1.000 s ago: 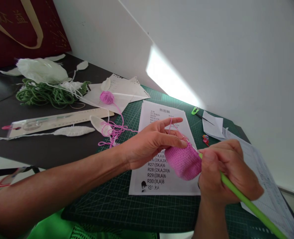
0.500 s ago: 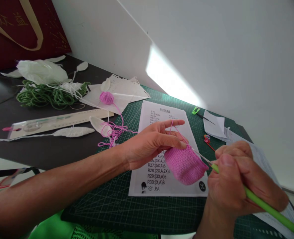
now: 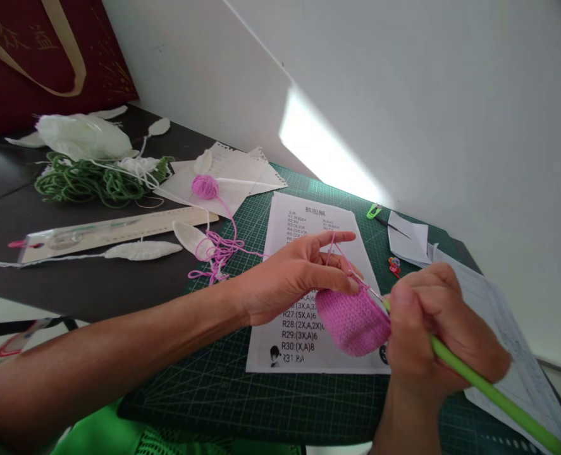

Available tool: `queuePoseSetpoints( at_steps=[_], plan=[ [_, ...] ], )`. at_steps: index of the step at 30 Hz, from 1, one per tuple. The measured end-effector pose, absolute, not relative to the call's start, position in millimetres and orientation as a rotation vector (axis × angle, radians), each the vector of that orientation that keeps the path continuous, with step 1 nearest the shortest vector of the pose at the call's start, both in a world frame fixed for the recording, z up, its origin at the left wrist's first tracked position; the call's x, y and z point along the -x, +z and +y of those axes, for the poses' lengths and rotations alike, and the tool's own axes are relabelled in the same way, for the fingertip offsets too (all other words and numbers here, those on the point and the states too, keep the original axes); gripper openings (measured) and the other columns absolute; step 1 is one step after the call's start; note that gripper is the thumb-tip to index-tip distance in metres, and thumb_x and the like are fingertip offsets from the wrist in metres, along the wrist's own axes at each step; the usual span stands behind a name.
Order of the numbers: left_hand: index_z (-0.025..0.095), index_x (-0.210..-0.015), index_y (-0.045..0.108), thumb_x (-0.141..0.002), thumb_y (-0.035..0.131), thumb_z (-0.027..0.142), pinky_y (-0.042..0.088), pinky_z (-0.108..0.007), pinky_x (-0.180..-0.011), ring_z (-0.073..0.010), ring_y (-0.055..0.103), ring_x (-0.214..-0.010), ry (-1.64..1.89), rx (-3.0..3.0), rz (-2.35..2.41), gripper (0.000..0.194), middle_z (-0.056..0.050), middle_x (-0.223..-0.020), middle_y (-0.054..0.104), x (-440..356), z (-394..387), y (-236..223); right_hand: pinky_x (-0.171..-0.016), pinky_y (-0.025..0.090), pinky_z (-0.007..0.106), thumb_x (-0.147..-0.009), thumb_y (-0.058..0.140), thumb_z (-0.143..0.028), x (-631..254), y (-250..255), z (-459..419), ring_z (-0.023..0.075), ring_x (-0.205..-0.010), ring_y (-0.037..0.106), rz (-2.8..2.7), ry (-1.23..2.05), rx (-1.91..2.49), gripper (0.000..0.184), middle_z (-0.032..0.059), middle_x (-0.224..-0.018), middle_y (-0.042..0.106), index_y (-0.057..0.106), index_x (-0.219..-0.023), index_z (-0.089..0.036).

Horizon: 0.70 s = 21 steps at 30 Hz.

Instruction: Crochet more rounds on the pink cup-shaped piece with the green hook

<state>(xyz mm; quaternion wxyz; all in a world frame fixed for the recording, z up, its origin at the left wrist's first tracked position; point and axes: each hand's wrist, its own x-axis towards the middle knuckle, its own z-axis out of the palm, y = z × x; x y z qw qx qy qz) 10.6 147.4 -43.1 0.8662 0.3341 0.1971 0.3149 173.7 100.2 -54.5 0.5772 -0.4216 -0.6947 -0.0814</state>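
Observation:
My left hand pinches the top edge of a pink crocheted piece between thumb and fingers, with the forefinger stretched out and a strand of pink yarn running over it. My right hand is closed round a crochet hook with a green handle, whose metal tip sits at the rim of the pink piece. Both hands hover over a printed pattern sheet that lies on a green cutting mat. The yarn leads back to a small pink ball on papers to the left.
A ruler, white crocheted leaf shapes, a heap of green cord and a white bag lie on the dark table at left. More papers, small clips and a white wall are to the right.
My right hand moved back left toward the pink piece after drawing the hook away to the right. My left hand has hardly moved.

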Motion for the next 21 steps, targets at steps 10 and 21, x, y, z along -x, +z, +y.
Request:
queuePoseSetpoints(
  at_steps=[10, 21],
  plan=[
    [0.014, -0.141, 0.042, -0.072, 0.080, 0.014, 0.040, -0.030, -0.079, -0.0138, 0.059, -0.077, 0.664, -0.782, 0.445, 0.080, -0.002, -0.083, 0.068, -12.0, 145.8, -45.1, -0.058, 0.037, 0.030, -0.085, 0.056, -0.011, -172.7, -58.1, 100.3, 0.0120, -0.059, 0.046, -1.689, -0.450, 1.074, 0.019, -0.0024, -0.058, 0.052, 0.053, -0.068, -0.019],
    [0.017, -0.151, 0.028, -0.075, 0.078, 0.011, 0.044, -0.027, -0.070, -0.0135, 0.059, -0.075, 0.726, -0.831, 0.463, 0.091, 0.000, -0.080, 0.066, -12.2, 143.0, -43.8, -0.066, 0.044, 0.033, -0.091, 0.050, -0.017, -169.2, -58.3, 102.7, 0.0140, -0.065, 0.053, -1.709, -0.267, 1.018, 0.021, 0.0005, -0.066, 0.062, 0.062, -0.074, -0.018]
  ],
)
